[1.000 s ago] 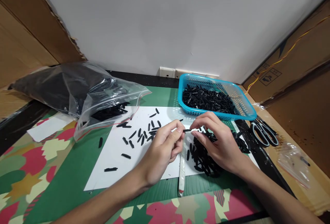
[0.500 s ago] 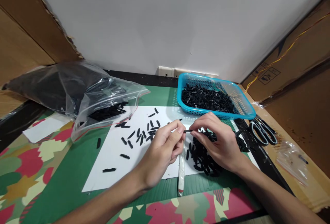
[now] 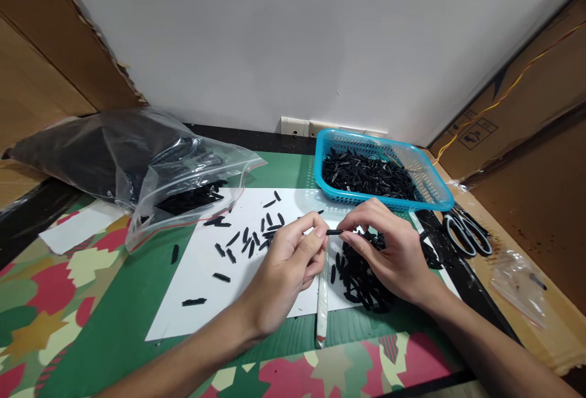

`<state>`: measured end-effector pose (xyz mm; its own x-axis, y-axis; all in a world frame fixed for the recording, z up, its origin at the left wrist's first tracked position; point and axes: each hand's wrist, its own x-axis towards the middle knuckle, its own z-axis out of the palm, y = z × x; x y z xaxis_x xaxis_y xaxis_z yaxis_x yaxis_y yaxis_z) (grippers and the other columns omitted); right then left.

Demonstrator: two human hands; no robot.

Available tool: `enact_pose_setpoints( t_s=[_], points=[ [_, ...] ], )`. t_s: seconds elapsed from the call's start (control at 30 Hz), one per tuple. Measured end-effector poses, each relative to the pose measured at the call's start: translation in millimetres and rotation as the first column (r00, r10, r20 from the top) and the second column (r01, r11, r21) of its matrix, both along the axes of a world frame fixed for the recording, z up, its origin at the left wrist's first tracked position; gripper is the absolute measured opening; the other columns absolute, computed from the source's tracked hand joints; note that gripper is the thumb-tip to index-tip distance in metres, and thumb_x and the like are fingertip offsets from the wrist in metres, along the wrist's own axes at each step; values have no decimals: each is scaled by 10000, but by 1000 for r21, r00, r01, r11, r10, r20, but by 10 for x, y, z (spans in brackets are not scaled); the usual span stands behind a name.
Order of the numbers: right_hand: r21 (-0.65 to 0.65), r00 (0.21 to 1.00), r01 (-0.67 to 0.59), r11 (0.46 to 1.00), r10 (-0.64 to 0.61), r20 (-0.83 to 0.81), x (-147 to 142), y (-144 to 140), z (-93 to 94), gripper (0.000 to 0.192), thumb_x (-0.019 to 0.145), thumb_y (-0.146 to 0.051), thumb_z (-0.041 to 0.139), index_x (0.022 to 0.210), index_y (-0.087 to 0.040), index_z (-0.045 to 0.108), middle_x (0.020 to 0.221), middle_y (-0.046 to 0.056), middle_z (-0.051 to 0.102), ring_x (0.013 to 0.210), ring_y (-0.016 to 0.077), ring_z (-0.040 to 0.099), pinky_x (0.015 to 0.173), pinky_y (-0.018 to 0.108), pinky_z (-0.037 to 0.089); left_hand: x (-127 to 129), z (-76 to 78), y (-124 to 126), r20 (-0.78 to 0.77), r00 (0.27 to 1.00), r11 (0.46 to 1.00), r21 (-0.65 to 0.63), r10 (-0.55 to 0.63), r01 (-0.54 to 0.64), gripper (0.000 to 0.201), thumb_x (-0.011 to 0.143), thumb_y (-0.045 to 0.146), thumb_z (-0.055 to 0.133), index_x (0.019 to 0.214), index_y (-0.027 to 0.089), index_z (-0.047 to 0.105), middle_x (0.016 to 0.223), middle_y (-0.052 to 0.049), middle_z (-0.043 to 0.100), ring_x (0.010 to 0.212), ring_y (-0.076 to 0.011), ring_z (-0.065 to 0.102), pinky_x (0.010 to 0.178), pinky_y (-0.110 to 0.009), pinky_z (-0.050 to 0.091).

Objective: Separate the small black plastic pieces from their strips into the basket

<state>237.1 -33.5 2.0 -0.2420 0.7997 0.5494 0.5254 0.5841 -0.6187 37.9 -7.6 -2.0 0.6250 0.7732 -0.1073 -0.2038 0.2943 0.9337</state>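
A small, narrow black piece (image 3: pixel 334 232) is stretched between my two hands over the white paper (image 3: pixel 183 322). My left hand (image 3: pixel 293 257) pinches its left end between thumb and forefinger, the other fingers curled in. My right hand (image 3: pixel 387 248) pinches the right end with thumb and fingertips. Under and beside my right hand lies a heap of similar black pieces (image 3: pixel 364 285). More loose black pieces (image 3: pixel 249 242) are scattered on the paper left of my left hand. A slim white wrapped stick (image 3: pixel 322 312) lies below, between the hands.
A blue basket (image 3: pixel 389 204) of thin black parts stands at the back right. At the left, a clear zip bag (image 3: pixel 151 172) spills black pieces. Scissors (image 3: pixel 464 236) and a small plastic bag (image 3: pixel 519 285) lie at the right. Cardboard (image 3: pixel 535 141) flanks the table.
My right hand has shifted very slightly to the right, and a little more of the black piece shows between my fingertips. Everything else looks the same.
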Motion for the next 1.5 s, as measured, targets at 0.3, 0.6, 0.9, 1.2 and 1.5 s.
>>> enact_pose_setpoints(
  t_s=[0.3, 0.6, 0.9, 1.2, 1.5],
  points=[
    [29, 1000, -1, 1000, 1, -17, -8, 3, -13, 88, 1003, -113, 685, 991, -200, 692, 892, 33, 716, 845, 193, 618, 779, 350, 484, -27, -16, -11, -10, 1000, 1000, 12, -2, 2, 333, 1075, 458, 521, 852, 214, 475, 561, 99, 360, 465, -48, 205, 427, -141, 172],
    [34, 1000, -8, 999, 9, -18, -16, -4, -9, 86, 998, -130, 689, 990, -215, 697, 890, 38, 735, 829, 201, 636, 777, 380, 508, -28, -8, -19, -42, 999, 999, 54, 4, -2, 324, 1075, 471, 511, 871, 221, 476, 555, 101, 349, 463, -57, 213, 431, -160, 175],
    [68, 999, -38, 997, 38, 7, 5, -16, 7, 93, 982, -116, 682, 1013, -204, 691, 895, 57, 709, 837, 209, 640, 761, 384, 522, -37, 12, -20, -115, 993, 984, 177, 23, -2, 323, 1079, 502, 492, 907, 229, 494, 560, 110, 334, 437, -65, 219, 436, -208, 172],
    [-16, 989, -151, 988, 151, -10, -26, -42, 12, 93, 1004, -110, 635, 956, -174, 682, 851, 45, 680, 778, 168, 617, 711, 312, 505, -44, -27, -11, -218, 976, 955, 288, -6, 70, 314, 1098, 508, 438, 964, 235, 516, 636, 93, 274, 545, -103, 242, 504, -255, 190],
    [-226, 989, -129, 966, 108, -103, -10, -57, 66, 147, 1053, -209, 567, 941, -195, 660, 860, 34, 672, 764, 172, 597, 714, 313, 478, -47, 62, -28, -273, 960, 958, 251, -66, 137, 287, 1097, 537, 399, 1037, 262, 455, 598, 111, 328, 506, -106, 283, 492, -220, 236]
  ],
)
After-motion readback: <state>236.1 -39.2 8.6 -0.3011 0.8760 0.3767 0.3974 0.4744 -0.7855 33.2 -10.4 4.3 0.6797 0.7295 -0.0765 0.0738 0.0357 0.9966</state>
